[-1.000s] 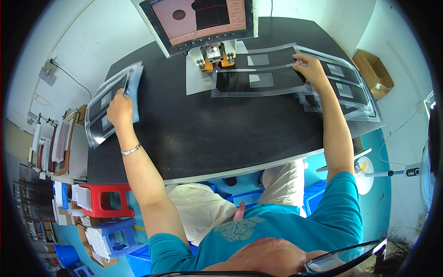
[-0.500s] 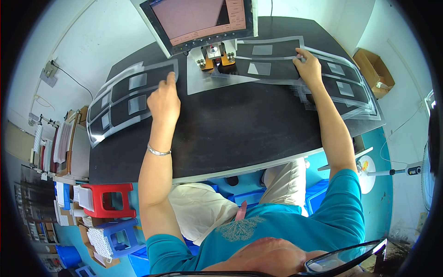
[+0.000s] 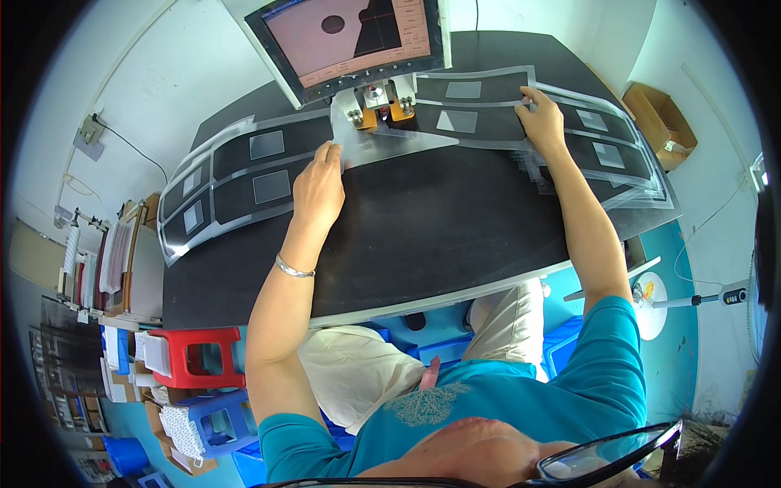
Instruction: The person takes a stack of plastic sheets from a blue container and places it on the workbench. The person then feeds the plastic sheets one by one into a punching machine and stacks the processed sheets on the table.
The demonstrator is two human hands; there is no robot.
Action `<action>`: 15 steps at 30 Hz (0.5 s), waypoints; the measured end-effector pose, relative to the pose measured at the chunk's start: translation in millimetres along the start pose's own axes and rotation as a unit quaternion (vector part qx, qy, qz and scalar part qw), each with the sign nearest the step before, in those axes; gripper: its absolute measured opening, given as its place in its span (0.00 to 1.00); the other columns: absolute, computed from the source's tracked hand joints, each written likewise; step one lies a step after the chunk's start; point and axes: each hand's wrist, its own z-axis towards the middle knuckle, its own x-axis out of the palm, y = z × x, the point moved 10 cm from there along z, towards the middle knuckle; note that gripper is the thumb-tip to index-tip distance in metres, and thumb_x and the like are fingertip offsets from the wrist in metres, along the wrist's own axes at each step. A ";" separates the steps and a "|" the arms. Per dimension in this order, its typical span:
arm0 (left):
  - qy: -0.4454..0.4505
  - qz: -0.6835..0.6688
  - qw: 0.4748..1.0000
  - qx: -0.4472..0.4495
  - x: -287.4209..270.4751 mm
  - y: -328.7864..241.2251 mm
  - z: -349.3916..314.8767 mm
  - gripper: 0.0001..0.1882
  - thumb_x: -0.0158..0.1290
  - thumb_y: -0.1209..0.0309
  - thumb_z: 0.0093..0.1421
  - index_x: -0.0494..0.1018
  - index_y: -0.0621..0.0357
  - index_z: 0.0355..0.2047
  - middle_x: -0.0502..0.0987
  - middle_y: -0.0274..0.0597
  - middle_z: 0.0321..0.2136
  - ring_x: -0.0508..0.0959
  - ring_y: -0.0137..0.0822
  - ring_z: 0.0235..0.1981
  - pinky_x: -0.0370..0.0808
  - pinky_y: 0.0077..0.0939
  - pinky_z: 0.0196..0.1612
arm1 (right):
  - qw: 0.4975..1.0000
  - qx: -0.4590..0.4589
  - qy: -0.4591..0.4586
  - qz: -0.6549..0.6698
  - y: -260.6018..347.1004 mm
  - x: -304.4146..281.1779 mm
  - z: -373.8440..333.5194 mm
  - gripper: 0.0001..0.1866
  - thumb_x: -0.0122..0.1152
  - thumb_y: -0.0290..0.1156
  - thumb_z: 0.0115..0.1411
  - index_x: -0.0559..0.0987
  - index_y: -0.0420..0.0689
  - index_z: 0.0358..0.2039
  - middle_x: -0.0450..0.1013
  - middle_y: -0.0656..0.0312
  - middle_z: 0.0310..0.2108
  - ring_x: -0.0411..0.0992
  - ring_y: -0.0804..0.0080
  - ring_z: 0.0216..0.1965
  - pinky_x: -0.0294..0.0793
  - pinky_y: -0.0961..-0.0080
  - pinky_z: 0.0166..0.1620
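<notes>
My left hand (image 3: 320, 185) has its fingers pressed together on the right edge of a transparent film sheet with dark-looking panels (image 3: 237, 172), beside a grey metal plate (image 3: 382, 148). The sheet lies to the left and its edge meets the plate. At the right, my right hand (image 3: 543, 124) pinches the right edge of another film sheet (image 3: 490, 122) with thumb and forefinger. That sheet reaches left toward a small device with orange clamps (image 3: 378, 114) on the plate. Above the device stands a monitor (image 3: 350, 41) showing a dark oval and a dark shape.
More film sheets (image 3: 622, 150) lie stacked at the right end of the black table (image 3: 439, 220). A cardboard box (image 3: 661, 130) stands behind them. Red (image 3: 203, 358) and blue stools (image 3: 218, 423) stand at the lower left, and a fan (image 3: 752, 301) at the far right.
My left hand and the left film sheet have moved right, up to the metal plate. The monitor picture now shows a dark oval and a larger dark shape. My right hand is nearly still.
</notes>
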 end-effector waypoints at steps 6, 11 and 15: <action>0.011 0.061 0.997 0.038 4.9 4.1 -1.4 0.26 0.51 0.80 0.57 0.71 0.56 0.58 0.72 0.49 0.58 0.73 0.54 0.57 0.72 0.41 0.57 | 1.000 -0.004 0.012 0.004 -0.4 1.5 0.8 0.24 0.63 0.34 0.57 0.78 0.42 0.55 0.78 0.53 0.49 0.74 0.55 0.56 0.70 0.65 0.59; 0.064 0.026 0.997 0.038 9.9 19.7 -8.0 0.25 0.48 0.78 0.60 0.73 0.46 0.58 0.73 0.50 0.58 0.73 0.59 0.57 0.70 0.48 0.60 | 0.999 0.027 0.044 0.017 0.3 3.8 -2.6 0.27 0.65 0.34 0.57 0.75 0.42 0.58 0.76 0.52 0.53 0.72 0.54 0.58 0.69 0.65 0.60; 0.105 -0.038 0.992 0.058 5.2 -6.5 -10.9 0.26 0.47 0.79 0.61 0.71 0.49 0.59 0.73 0.50 0.58 0.73 0.60 0.56 0.71 0.47 0.60 | 0.999 -0.034 0.026 -0.015 -1.0 -5.3 2.0 0.28 0.65 0.32 0.56 0.75 0.44 0.58 0.76 0.53 0.52 0.72 0.53 0.57 0.70 0.65 0.59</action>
